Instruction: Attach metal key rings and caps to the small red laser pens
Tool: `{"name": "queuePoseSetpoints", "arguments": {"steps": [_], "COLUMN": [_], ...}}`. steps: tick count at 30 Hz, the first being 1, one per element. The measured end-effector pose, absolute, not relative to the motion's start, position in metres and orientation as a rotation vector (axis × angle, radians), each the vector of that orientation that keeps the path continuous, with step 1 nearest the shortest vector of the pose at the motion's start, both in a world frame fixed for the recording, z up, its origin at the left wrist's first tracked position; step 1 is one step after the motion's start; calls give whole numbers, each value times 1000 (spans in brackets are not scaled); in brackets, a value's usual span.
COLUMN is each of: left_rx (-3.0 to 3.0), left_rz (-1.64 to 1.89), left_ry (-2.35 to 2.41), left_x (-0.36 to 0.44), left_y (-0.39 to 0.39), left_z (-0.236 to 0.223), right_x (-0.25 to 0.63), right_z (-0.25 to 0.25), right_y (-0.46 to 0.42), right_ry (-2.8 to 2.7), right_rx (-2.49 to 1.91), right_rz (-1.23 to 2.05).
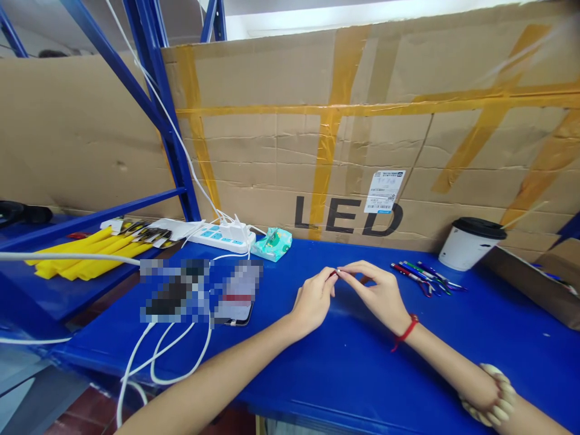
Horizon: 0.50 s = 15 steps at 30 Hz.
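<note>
Above the middle of the blue table, my left hand [313, 301] is closed, its thumb and fingers pinching a slim red pen piece [334, 273] that is mostly hidden by the fingers. My right hand [379, 295] meets it there, thumb and forefinger pinched on a tiny silvery tip [338, 271] at the end of the red piece. Whether the tip is joined to it I cannot tell. Off to the right of my hands lies a loose group of pens [426, 278] in red, green and blue.
A white cup [469, 244] with a black lid stands at the back right beside an open cardboard box [534, 281]. Left are a phone [238, 296], white cables [154, 368], a power strip [222, 237], a green packet [273, 243] and yellow-handled items [97, 254]. Cardboard [281, 157] walls the back.
</note>
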<state>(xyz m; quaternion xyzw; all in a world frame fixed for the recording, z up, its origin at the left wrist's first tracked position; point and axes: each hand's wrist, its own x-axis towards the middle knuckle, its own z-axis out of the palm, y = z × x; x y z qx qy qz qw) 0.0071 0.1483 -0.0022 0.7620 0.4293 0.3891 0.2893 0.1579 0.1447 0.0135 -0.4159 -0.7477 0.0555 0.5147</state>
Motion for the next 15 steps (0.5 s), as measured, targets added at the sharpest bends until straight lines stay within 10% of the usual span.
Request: {"name": "queuePoseSetpoints", "arguments": {"steps": [15], "left_rx": [2154], "left_rz": [989], "left_ry": [1152], "left_x": [0], "left_y": [154], "left_z": [-2], "right_x": [159], "right_z": [9], "right_y": [146], "right_ry": [-1988], "right_rx": [-1005], "right_rz": [71]}}
